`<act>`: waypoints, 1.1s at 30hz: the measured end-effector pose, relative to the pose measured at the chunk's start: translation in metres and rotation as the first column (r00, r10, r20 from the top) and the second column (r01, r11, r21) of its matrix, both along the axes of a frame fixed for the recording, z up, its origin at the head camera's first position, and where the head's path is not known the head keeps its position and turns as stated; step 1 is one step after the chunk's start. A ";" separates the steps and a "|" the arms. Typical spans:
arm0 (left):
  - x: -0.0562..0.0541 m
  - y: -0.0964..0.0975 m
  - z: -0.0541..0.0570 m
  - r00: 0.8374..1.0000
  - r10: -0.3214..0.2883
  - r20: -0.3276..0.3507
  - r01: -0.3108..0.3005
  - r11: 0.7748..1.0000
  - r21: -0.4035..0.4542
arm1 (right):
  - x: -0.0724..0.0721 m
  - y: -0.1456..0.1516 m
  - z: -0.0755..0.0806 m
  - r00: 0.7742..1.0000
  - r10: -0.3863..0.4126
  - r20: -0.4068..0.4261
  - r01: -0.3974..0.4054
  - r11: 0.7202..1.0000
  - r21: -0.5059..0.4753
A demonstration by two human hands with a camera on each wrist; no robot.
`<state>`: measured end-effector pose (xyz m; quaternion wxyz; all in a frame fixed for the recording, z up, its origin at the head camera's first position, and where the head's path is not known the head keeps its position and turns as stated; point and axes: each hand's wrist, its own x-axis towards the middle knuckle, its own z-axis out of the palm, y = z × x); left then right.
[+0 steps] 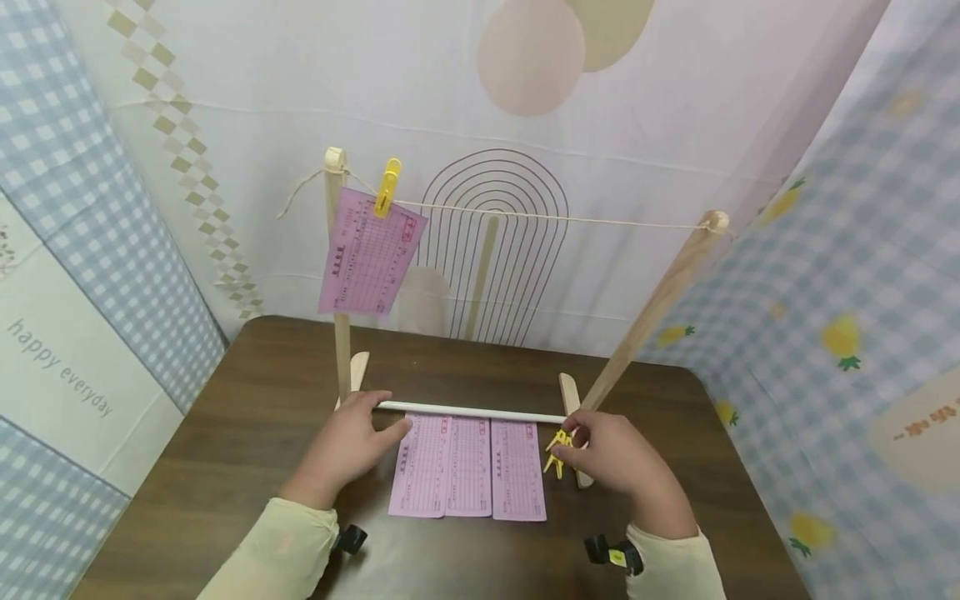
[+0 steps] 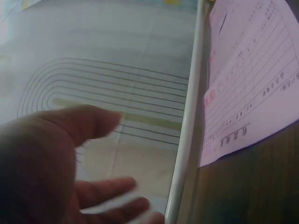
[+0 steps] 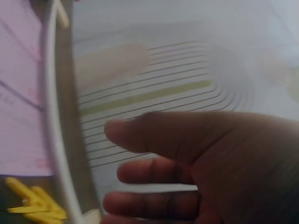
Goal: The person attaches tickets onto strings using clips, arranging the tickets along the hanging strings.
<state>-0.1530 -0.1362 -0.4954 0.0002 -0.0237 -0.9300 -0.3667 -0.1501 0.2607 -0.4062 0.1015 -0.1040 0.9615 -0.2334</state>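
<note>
My left hand [image 1: 347,447] is held over the table near the left end of a white rod [image 1: 472,411]. Its thumb and fingers stand apart and hold nothing in the left wrist view. Three pink printed slips [image 1: 468,471] lie side by side on the table in front of the rod. Beside the right end of the rod, my right hand [image 1: 621,454] has loosely bent fingers, with nothing held in the right wrist view. Close to it lie several yellow clothespins [image 3: 35,205]. Another pink slip [image 1: 367,258] hangs from a string [image 1: 525,216] by a yellow clothespin [image 1: 387,187].
A left wooden post [image 1: 342,350] and a leaning right wooden post [image 1: 652,308] hold the string. Wooden feet [image 1: 570,392] support them on the dark brown table [image 1: 225,450]. Patterned cloth [image 1: 637,125] hangs behind and at both sides.
</note>
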 end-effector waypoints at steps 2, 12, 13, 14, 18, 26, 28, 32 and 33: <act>-0.001 0.005 -0.002 1.000 0.008 0.025 -0.007 0.999 -0.036 | -0.003 0.001 -0.011 0.998 -0.056 0.028 0.056 0.998 0.013; -0.002 0.028 -0.007 0.998 0.057 0.035 -0.049 0.980 -0.191 | -0.018 0.003 -0.053 0.978 -0.200 0.065 0.196 0.978 0.073; -0.002 0.030 -0.008 0.997 0.060 0.039 -0.051 0.977 -0.209 | -0.019 0.003 -0.056 0.977 -0.206 0.064 0.200 0.976 0.084; -0.002 0.032 -0.010 0.997 0.063 0.044 -0.052 0.972 -0.228 | -0.020 0.002 -0.059 0.974 -0.217 0.071 0.211 0.973 0.090; -0.001 0.039 -0.016 0.993 0.086 0.075 -0.061 0.956 -0.286 | -0.021 -0.001 -0.070 0.968 -0.236 0.086 0.225 0.967 0.122; 0.000 0.047 -0.025 0.995 0.077 0.069 -0.046 0.925 -0.377 | -0.022 -0.004 -0.081 0.961 -0.268 0.072 0.253 0.953 0.164; 0.000 0.046 -0.025 0.996 0.070 0.062 -0.042 0.925 -0.378 | -0.022 -0.004 -0.082 0.962 -0.263 0.069 0.249 0.954 0.165; 0.000 0.044 -0.020 0.996 0.045 0.074 -0.016 0.936 -0.353 | -0.023 -0.004 -0.084 0.964 -0.256 0.064 0.243 0.956 0.167; 0.000 0.043 -0.018 0.996 0.034 0.077 -0.006 0.939 -0.344 | -0.023 -0.004 -0.084 0.963 -0.260 0.065 0.247 0.954 0.168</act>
